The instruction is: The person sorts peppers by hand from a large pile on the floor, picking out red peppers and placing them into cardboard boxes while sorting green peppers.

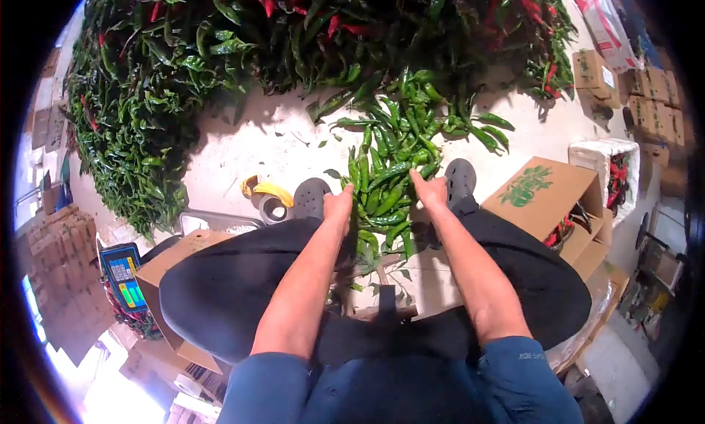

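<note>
Long green chili peppers (389,196) lie in a heap between my feet, running back toward a much larger pile. At the heap's left edge is my left hand (338,206), its thumb pointing forward against the peppers. Opposite it, my right hand (432,189) touches the right side, thumb laid over the nearest peppers. The other fingers of both hands are turned down and mostly hidden, so I cannot see whether they grip anything. A few loose green peppers (490,136) rest on the floor to the right.
A huge pile of green and red peppers (147,130) spans the far side. Cardboard boxes (540,193) flank my knees, with a white foam box (606,178) farther right. On the left are a tape roll (274,208), a yellow object (273,191) and a scale display (123,277).
</note>
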A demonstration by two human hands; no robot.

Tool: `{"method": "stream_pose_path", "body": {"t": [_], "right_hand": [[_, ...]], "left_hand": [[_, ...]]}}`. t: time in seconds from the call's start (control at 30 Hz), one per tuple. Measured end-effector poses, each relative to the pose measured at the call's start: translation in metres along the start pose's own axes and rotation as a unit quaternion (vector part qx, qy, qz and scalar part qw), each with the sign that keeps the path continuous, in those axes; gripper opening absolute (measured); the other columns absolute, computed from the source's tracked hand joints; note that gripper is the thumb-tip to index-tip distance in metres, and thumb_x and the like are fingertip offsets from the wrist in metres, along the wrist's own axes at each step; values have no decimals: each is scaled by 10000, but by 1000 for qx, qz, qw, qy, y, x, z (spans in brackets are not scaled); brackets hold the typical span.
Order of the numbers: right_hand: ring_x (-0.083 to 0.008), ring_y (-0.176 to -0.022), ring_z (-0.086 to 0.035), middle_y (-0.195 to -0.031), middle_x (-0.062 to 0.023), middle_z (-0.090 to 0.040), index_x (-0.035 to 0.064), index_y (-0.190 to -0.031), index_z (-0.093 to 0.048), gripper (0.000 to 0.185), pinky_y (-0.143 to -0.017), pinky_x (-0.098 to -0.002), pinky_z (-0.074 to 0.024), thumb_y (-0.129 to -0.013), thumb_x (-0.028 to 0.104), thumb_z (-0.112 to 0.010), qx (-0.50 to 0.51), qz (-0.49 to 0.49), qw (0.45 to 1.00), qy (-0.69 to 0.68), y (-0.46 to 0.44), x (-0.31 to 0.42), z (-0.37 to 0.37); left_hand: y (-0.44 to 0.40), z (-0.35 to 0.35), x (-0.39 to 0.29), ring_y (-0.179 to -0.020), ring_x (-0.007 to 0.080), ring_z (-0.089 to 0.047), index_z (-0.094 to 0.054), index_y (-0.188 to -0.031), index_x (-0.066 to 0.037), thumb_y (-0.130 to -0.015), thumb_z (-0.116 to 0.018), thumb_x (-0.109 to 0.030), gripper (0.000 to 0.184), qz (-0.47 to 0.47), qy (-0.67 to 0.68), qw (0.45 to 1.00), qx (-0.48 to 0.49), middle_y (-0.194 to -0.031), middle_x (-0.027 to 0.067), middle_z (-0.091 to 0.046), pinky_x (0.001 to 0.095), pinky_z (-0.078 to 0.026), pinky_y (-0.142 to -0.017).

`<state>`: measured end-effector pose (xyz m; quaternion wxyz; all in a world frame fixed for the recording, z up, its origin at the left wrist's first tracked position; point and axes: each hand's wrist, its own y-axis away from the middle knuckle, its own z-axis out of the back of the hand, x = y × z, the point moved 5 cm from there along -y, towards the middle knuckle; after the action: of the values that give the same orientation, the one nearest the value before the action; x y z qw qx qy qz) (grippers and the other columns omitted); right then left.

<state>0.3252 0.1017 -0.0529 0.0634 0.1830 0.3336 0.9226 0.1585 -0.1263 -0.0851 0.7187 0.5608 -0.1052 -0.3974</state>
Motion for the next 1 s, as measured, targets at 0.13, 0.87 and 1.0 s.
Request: {"method": "stream_pose_path", "body": {"t": [0.13, 0.87, 1.0], "right_hand": [[-461, -1232, -536, -1298, -398, -523, -218, -1302, -417, 1108, -1056, -461, -409, -715, 664, -738, 10, -58, 996, -59, -11, -29, -18], [-258, -953, -636, -1002, -122, -640, 22, -961, -659, 219, -777, -367, -526, -760, 110, -653, 278, 449, 816, 237, 93, -23, -108], [-165, -925, -646, -1014, -70, -706, 18, -1083, -685, 318, -810, -302, -521, -766, 4, -690, 540, 143, 824, -91, 66, 16, -50]], "left_hand": [[-7, 6, -8, -656, 207, -584, -630, -923, 74, -872, -691, -431, 511, 50, 48, 996, 49, -802, 115, -628, 395, -431, -554], [-2, 33, -26, -655, 158, -576, -577, -903, -52, -913, -532, -45, 47, -19, 199, 974, 109, -779, 34, -571, 282, -499, -562], [1, 37, -44, -720, 175, -603, -589, -923, -52, -918, -552, -87, 51, -31, 199, 974, 104, -828, 35, -587, 306, -520, -604]]}}
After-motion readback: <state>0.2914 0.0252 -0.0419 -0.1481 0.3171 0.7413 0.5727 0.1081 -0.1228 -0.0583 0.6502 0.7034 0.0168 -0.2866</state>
